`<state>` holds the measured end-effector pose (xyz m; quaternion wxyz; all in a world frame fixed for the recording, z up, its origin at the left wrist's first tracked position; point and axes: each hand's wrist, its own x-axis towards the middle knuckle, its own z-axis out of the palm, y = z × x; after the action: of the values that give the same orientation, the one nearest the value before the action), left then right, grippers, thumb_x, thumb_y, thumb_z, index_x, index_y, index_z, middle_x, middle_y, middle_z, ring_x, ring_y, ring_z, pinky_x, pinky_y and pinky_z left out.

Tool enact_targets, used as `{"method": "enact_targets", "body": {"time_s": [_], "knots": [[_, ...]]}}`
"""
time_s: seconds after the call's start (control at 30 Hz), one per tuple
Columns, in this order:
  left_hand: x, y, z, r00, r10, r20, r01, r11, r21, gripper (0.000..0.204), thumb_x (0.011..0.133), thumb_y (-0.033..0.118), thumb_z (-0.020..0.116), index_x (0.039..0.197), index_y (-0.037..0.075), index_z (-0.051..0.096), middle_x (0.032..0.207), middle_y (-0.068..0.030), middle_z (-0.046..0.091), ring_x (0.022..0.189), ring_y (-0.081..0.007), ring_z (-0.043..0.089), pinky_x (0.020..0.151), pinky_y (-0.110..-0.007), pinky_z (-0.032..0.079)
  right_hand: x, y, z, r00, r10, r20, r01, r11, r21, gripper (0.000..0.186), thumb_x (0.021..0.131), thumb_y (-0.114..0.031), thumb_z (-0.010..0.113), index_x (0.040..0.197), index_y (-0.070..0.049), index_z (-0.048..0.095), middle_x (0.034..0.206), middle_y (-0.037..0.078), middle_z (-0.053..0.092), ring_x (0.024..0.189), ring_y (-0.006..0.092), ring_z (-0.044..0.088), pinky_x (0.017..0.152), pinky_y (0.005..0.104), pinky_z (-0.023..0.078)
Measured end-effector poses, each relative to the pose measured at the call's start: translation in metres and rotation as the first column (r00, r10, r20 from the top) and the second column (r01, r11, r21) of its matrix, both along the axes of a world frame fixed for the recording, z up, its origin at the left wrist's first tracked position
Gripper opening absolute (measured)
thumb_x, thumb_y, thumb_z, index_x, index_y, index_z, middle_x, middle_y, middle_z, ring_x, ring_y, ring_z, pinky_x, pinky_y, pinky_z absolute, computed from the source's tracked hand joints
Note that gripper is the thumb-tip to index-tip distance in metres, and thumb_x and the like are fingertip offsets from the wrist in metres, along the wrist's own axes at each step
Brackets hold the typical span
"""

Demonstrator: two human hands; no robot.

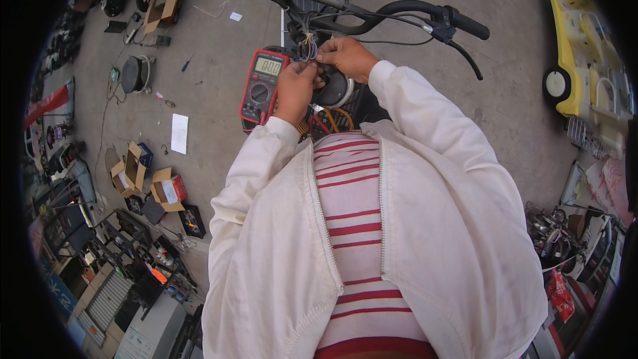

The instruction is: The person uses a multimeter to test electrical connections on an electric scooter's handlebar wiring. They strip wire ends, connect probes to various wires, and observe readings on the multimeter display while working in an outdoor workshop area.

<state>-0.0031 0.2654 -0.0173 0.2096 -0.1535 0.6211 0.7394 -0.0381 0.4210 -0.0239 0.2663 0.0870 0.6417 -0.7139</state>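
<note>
- Head view, looking down: a person's two hands meet at a bundle of thin wires (307,46), which hangs below the middle of a black handlebar (405,5)
- Right hand (349,58): thumb and forefinger clamped on the wires at the bundle's right side
- Left hand (297,90): fingers curled, tips close to the bundle's lower end; whether they grip a wire cannot be told
- Red-and-black multimeter (263,86): just beside the left hand, on its left, slightly tilted, display showing digits
- Round black part (332,90) with a pale rim: below the hands, partly covered by the left; orange cables (342,118) curve nearer the body
- Floor (219,43), left: a white sheet (179,133), a blue-handled screwdriver (187,63) and an open cardboard box (164,4), well apart
- Far right: a yellow vehicle body (565,40) with a dark wheel (556,85)
</note>
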Motion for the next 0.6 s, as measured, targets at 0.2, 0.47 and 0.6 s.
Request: {"method": "enact_targets", "body": {"time_s": [0.2, 0.47, 0.6], "knots": [[-0.001, -0.004, -0.005, 0.999, -0.014, 0.045, 0.012, 0.999, 0.053, 0.014, 0.091, 0.014, 0.059, 0.088, 0.000, 0.059, 0.079, -0.0036, 0.061, 0.064, -0.0093, 0.056, 0.062, -0.023, 0.052, 0.000, 0.006, -0.010, 0.999, 0.009, 0.051, 0.002, 0.979, -0.204, 0.015, 0.086, -0.007, 0.063, 0.094, 0.005, 0.064, 0.087, 0.008, 0.065, 0.078, 0.0141, 0.058, 0.073, 0.0267, 0.048], [-0.001, -0.003, -0.007, 1.000, 0.005, 0.022, -0.006, 1.000, 0.026, 0.013, 0.089, 0.013, 0.061, 0.087, 0.000, 0.059, 0.078, -0.0038, 0.060, 0.065, -0.0099, 0.057, 0.062, -0.023, 0.052, 0.007, 0.006, 0.002, 0.998, 0.042, -0.057, -0.039, 0.998, 0.048, 0.019, 0.080, -0.012, 0.066, 0.092, 0.003, 0.066, 0.085, 0.006, 0.065, 0.077, 0.0128, 0.058, 0.072, 0.0261, 0.047], [0.000, -0.001, -0.005, 1.000, 0.000, 0.021, -0.001, 1.000, 0.006, 0.013, 0.089, 0.013, 0.061, 0.087, 0.000, 0.059, 0.079, -0.0040, 0.060, 0.066, -0.0103, 0.058, 0.062, -0.023, 0.052, 0.010, 0.006, 0.002, 0.988, 0.071, -0.139, -0.052, 0.990, 0.131, 0.018, 0.079, -0.013, 0.067, 0.089, 0.001, 0.064, 0.083, 0.004, 0.063, 0.076, 0.0099, 0.055, 0.070, 0.0233, 0.045]]}}
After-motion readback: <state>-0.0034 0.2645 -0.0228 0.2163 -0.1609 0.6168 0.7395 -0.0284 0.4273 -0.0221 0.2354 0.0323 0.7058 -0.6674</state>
